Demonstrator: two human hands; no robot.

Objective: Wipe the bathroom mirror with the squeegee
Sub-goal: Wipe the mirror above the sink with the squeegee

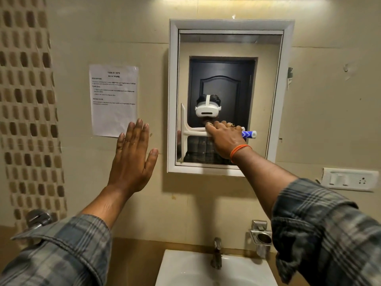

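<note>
A white-framed mirror [231, 48] hangs on the beige tiled wall ahead. A white squeegee [184, 131] with a blue-and-white handle end lies against the glass, its blade upright along the mirror's lower left edge and its handle pointing right. My right hand [225, 139] is closed around the handle, an orange band on its wrist. My left hand [132, 155] is raised flat with fingers spread, against or near the wall left of the mirror, holding nothing.
A printed sheet [113, 100] is stuck to the wall left of the mirror. Below are a white basin [185, 267] with a tap [216, 254], a metal holder [260, 236], and a switch plate [349, 179] at the right. Another tap [38, 218] sits low left.
</note>
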